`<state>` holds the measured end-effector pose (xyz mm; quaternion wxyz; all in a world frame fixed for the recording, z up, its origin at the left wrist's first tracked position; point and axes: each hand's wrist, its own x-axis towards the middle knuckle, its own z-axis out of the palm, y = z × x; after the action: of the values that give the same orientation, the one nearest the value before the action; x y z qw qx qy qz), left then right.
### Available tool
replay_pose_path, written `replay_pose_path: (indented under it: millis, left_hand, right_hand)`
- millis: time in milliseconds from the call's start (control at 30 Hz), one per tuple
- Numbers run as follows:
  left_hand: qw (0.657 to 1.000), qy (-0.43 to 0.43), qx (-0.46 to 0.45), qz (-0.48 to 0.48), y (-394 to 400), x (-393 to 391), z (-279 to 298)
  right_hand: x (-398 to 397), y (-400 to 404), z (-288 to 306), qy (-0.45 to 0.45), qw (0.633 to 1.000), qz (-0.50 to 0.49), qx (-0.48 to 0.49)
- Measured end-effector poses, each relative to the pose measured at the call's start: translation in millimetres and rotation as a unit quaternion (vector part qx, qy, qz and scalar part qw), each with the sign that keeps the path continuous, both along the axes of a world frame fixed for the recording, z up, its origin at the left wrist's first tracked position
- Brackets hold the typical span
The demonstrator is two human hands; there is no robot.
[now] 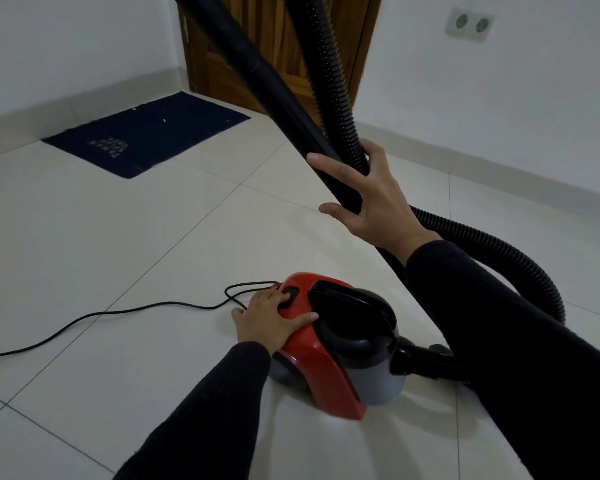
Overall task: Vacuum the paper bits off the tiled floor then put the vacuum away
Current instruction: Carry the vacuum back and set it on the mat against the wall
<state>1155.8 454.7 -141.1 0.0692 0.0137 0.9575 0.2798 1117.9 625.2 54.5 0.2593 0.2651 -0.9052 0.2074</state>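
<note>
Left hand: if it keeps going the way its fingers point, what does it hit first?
The left hand already rests on the red vacuum, a finger on its black button. Straight on lies the power cord, probably, then bare tile.

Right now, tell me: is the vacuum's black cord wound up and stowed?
No: the black cord trails loose across the tiled floor from the red vacuum.

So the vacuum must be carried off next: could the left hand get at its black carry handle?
Probably yes: the left hand rests on the red body beside the carry handle, with nothing between.
</note>
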Motion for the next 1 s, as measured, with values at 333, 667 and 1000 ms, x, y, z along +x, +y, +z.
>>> replay_pose_path:
  millis: [333,667,1000]
  left_hand:
    - [0.998,-0.031,0.056,-0.024,-0.9,3.8,1.0]
    - [0.957,-0.017,0.262,-0.124,6.6,-3.4,20.1]
    - [0.951,-0.058,0.141,-0.27,34.2,-33.9,45.3]
  right_hand:
    - [6.8,-11.2,-4.7,0.004,1.0,0.0,0.018]
    - [14.1,-18.0,-3.5,0.011,1.0,0.002,0.021]
    - [14.0,-9.6,0.5,0.017,1.0,-0.004,0.02]
